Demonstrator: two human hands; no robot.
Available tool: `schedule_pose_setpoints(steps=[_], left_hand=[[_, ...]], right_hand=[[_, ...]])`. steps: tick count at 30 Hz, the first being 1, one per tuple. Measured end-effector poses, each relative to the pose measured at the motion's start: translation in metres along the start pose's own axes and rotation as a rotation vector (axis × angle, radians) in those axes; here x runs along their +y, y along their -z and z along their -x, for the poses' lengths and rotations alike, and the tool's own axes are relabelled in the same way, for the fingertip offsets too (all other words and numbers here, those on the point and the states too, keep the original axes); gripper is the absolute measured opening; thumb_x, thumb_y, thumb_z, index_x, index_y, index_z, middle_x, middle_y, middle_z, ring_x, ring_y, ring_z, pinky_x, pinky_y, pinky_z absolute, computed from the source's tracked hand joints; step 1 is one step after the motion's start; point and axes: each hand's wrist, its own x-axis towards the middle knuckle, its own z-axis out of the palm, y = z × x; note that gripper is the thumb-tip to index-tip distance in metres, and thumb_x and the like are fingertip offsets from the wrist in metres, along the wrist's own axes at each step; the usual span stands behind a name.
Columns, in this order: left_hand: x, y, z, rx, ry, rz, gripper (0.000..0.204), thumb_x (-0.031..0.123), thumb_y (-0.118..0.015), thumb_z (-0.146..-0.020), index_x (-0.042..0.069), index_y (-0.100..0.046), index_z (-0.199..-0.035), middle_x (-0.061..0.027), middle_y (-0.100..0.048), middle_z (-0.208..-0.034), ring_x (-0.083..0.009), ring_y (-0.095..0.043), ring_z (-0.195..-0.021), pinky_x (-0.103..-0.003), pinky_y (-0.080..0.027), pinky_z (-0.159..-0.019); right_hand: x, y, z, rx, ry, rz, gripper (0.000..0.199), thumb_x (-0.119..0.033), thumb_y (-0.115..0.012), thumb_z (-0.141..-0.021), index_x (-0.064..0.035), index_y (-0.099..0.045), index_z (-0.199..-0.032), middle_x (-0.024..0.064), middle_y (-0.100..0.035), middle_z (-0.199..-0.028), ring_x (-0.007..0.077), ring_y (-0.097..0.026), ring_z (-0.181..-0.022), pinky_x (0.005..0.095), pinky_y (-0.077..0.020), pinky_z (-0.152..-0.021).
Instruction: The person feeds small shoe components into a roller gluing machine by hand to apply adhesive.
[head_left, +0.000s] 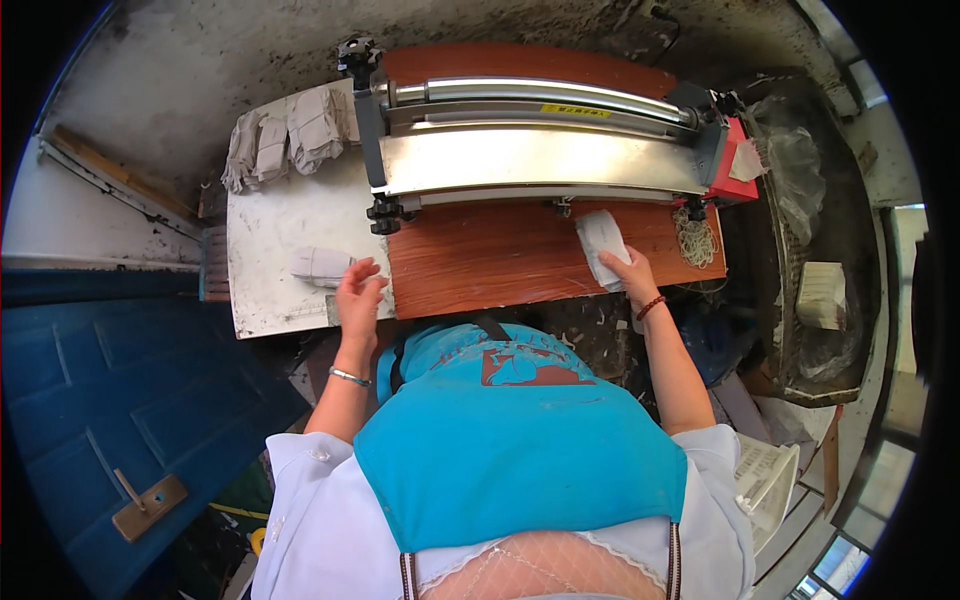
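My right hand (633, 278) is closed on the near end of a folded bundle of pale grey-white cloth (600, 240), thumb on top. It holds the bundle over the right part of the red-brown wooden tabletop (480, 255), in front of the roller machine. My left hand (362, 290) hovers at the tabletop's left side, palm turned inward. Its fingers are loosely bent and apart, with nothing seen between them. Just left of its fingertips, another pale cloth bundle (318, 265) lies on the white board (265, 225); whether they touch I cannot tell.
Across the back of the table stands a roller machine (545, 160) with a steel plate and black knobs. Several cloth bundles (290, 135) lie at the far left. A pile of pale string loops (697, 240) sits at the right edge. A blue door (130, 400) is at left.
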Motion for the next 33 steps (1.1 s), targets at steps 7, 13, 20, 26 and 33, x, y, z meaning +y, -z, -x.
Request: schedule_pose_setpoints(steps=[7,13,20,26,33], left_hand=[[-0.007,0.053,-0.025,0.385,0.196,0.121,0.052,0.017,-0.062,-0.085,0.009,-0.042,-0.132,-0.0052,-0.056,-0.115,-0.0152,-0.06,-0.084,-0.03,-0.048,-0.064],[-0.022,0.086,-0.074,0.471,0.406,0.027,0.073,0.031,-0.073,-0.075,0.005,-0.039,-0.134,-0.0102,-0.056,-0.117,-0.018,-0.058,-0.088,-0.034,-0.047,-0.06],[-0.027,0.046,-0.113,0.658,0.093,-0.244,0.073,0.02,-0.079,-0.067,0.0,-0.042,-0.127,-0.0146,-0.057,-0.116,-0.0267,-0.058,-0.101,-0.035,-0.046,-0.091],[-0.017,0.032,-0.067,0.414,-0.077,0.097,0.075,0.004,-0.07,-0.075,0.006,-0.025,-0.135,-0.0152,-0.053,-0.116,-0.0227,-0.056,-0.104,-0.035,-0.045,-0.092],[0.034,0.0,0.027,-0.288,0.141,0.454,0.064,0.007,-0.054,-0.072,0.006,-0.039,-0.135,-0.0085,-0.053,-0.124,-0.0248,-0.054,-0.113,-0.04,-0.046,-0.098]], right_hand=[[0.034,0.057,-0.026,0.06,-0.154,-0.056,0.056,-0.036,-0.073,-0.083,-0.007,-0.053,-0.126,0.0031,-0.065,-0.102,0.0145,-0.062,-0.087,0.0328,-0.0509,-0.073],[0.037,0.065,-0.039,0.168,-0.282,0.062,0.064,-0.048,-0.074,-0.077,-0.01,-0.056,-0.124,0.0036,-0.066,-0.094,0.0156,-0.063,-0.08,0.0374,-0.0517,-0.065],[0.088,0.099,-0.048,0.504,0.148,0.687,0.066,-0.046,-0.074,-0.074,-0.0014,-0.06,-0.12,0.0173,-0.064,-0.106,0.031,-0.061,-0.1,0.0439,-0.0485,-0.087],[0.016,0.014,0.009,0.733,0.63,0.877,0.034,-0.02,-0.065,-0.084,-0.0024,-0.061,-0.113,0.0184,-0.051,-0.125,0.0352,-0.052,-0.113,0.0431,-0.0403,-0.099],[-0.048,-0.1,0.059,-0.057,0.704,0.328,0.016,-0.004,-0.063,-0.085,-0.0002,-0.064,-0.1,0.0101,-0.062,-0.104,0.0188,-0.063,-0.088,0.0272,-0.0512,-0.074]])
